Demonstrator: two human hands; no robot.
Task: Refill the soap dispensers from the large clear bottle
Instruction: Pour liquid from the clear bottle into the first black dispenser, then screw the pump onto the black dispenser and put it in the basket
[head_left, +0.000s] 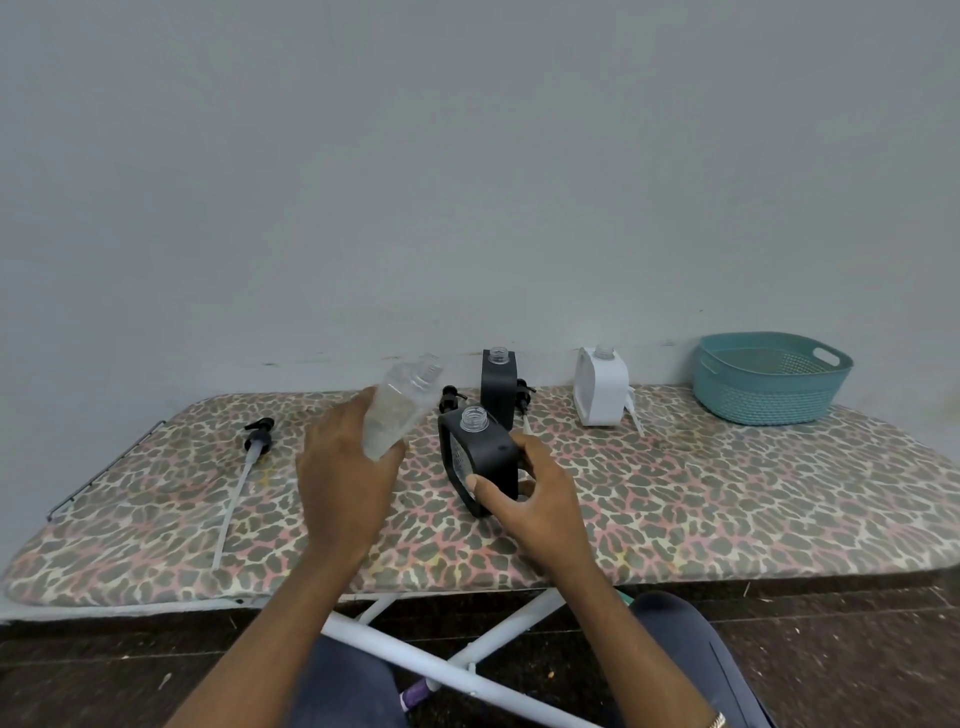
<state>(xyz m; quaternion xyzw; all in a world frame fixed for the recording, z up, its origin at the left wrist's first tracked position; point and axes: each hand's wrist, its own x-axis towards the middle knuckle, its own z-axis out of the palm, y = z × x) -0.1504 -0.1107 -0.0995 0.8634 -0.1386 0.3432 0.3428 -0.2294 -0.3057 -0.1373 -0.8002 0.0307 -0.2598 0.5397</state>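
My left hand (345, 467) grips the large clear bottle (402, 400), which is tilted to the right with its open neck pointing up and right. My right hand (524, 488) holds a black soap dispenser (475, 457) that leans toward me, its clear threaded neck open at the top. Behind it stands a second black dispenser (498, 382) with no pump, and to the right a white dispenser (601, 387), also open. Two black pump heads (452, 399) (523, 391) lie beside the rear black dispenser.
Everything sits on a leopard-print ironing board (727, 493) against a grey wall. A long pump with a tube (248, 457) lies at the left. A white pump tube (635, 415) lies by the white dispenser. A teal basket (769, 376) stands at the back right.
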